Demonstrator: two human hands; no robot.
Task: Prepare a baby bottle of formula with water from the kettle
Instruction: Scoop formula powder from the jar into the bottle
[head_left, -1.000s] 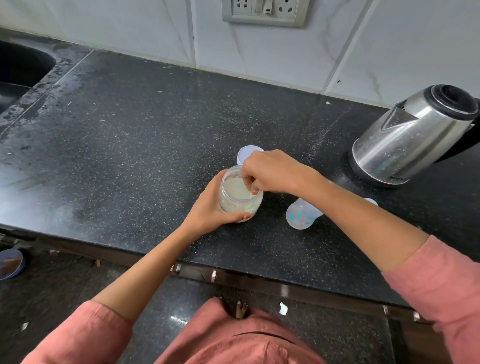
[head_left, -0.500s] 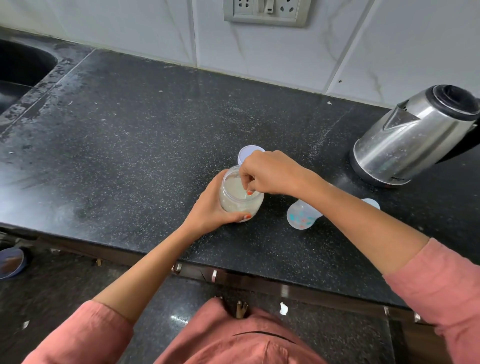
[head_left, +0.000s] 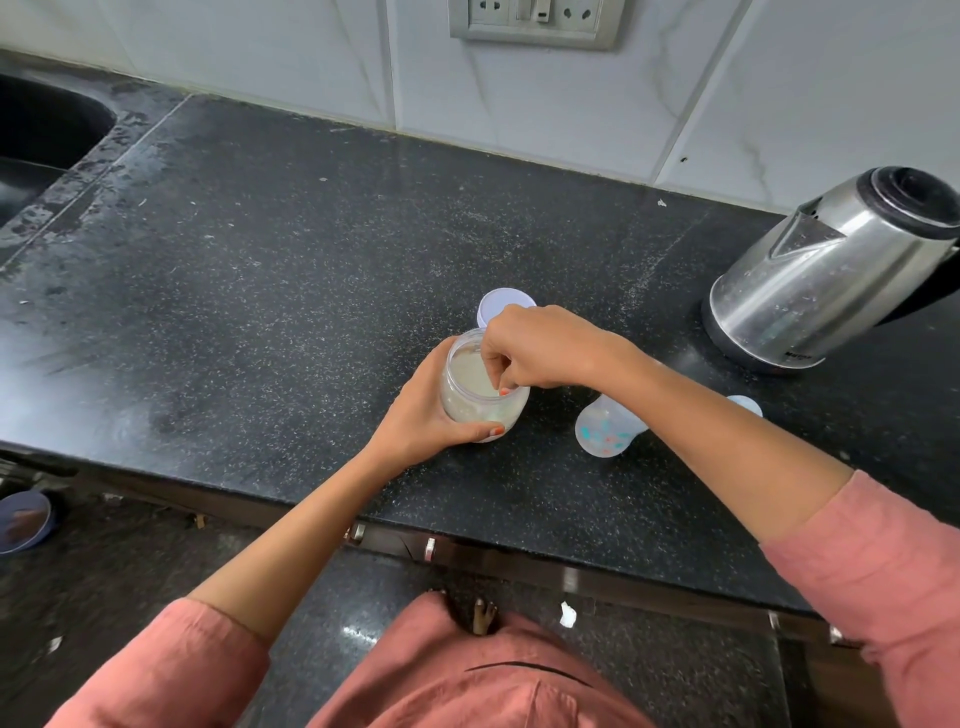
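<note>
Jar (head_left: 467, 410) of powder (head_left: 467, 371) (lid (head_left: 501, 304) off), bottle (head_left: 605, 428)

- We take this for a home kitchen; a long black speckled stone countertop (head_left: 260, 312) runs along the wall
- At its far left we see a dark sink (head_left: 36, 135) sunk into the same stone; the surface beside it is streaked
- Behind it rise pale marbled wall tiles (head_left: 753, 119); a grey socket plate (head_left: 535, 23) with 2 outlets and 1 switch is set in them
- A steel electric kettle (head_left: 831, 270) stands on the counter at right; an open jar (head_left: 467, 405) of pale powder sits nearer the front edge
- Below the edge we see small metal fittings (head_left: 428, 550) on dark fronts, and a dark polished floor (head_left: 130, 582)
</note>
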